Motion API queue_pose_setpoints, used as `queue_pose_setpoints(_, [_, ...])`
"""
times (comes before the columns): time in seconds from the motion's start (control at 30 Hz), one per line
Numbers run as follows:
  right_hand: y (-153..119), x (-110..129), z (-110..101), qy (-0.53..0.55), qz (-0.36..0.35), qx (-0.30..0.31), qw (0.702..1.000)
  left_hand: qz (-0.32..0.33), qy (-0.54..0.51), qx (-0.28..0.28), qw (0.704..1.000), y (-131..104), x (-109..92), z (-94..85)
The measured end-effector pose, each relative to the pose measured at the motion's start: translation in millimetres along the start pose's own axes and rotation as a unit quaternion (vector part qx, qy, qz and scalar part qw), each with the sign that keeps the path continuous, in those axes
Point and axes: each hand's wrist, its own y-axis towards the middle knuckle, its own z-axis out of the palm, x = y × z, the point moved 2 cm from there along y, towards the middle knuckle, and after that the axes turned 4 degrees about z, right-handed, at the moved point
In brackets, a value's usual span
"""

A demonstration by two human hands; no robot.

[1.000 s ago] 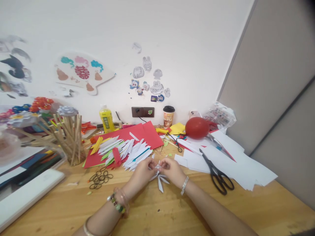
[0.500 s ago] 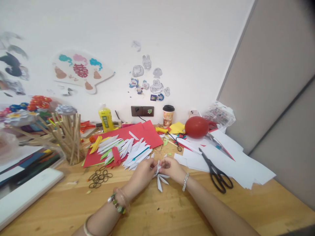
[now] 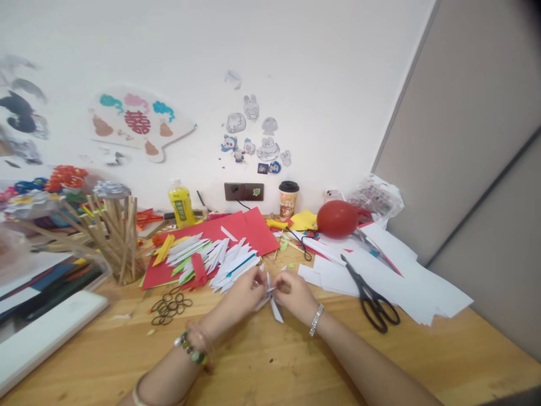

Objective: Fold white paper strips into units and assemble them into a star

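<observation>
Between my two hands is a folded white paper piece (image 3: pixel 276 310) with several pointed strips fanning out toward me. My left hand (image 3: pixel 247 290) pinches it from the left, and my right hand (image 3: pixel 295 291) pinches it from the right; the fingers cover its middle. Just beyond my left hand lies a pile of folded white paper strips (image 3: pixel 235 265), with some green and blue among them. A folded red strip (image 3: pixel 198 269) rests in the pile on red paper sheets (image 3: pixel 257 228).
Black rubber bands (image 3: pixel 171 306) lie left of my hands. Black scissors (image 3: pixel 372 299) and white paper sheets (image 3: pixel 406 276) are on the right. Farther back stand a jar of wooden sticks (image 3: pixel 122 248), a yellow bottle (image 3: pixel 181 204), a lidded cup (image 3: pixel 288 200) and a red balloon (image 3: pixel 337 219).
The paper piece has been turned in my hands, and fewer of its points show now. My left hand has shifted slightly left; my right hand stays nearly in place.
</observation>
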Motion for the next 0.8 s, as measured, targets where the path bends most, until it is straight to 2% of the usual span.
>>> queue_pose_setpoints(0.07, [-0.7, 2.3, -0.5, -0.005, -0.012, -0.002, 1.0, -0.043, -0.052, 0.002, 0.998, 2.5, 4.2, -2.5])
queue_pose_setpoints(0.23, [-2.7, 3.6, 2.7, -0.007, -0.03, 0.011, 0.999, -0.117, -0.168, 0.085, 0.975, 3.8, 11.0, 11.2])
queue_pose_setpoints(0.33, [-3.2, 3.1, 3.6, -0.034, -0.072, 0.009, 0.997, -0.123, -0.187, 0.071, 0.972, 3.4, 12.7, 16.8])
queue_pose_setpoints(0.4, [-3.7, 3.5, 3.8, -0.067, -0.134, 0.0, 0.989, -0.126, -0.186, 0.056, 0.973, 4.0, 15.7, 18.3])
queue_pose_setpoints(0.53, [-6.2, 5.1, 4.4, -0.15, -0.273, -0.019, 0.95, -0.151, -0.187, 0.033, 0.97, 6.2, 23.2, 20.0])
queue_pose_setpoints(0.8, [-5.2, 1.0, 6.3, -0.19, -0.298, -0.003, 0.935, -0.152, -0.196, 0.009, 0.969, 7.6, 20.7, 18.1])
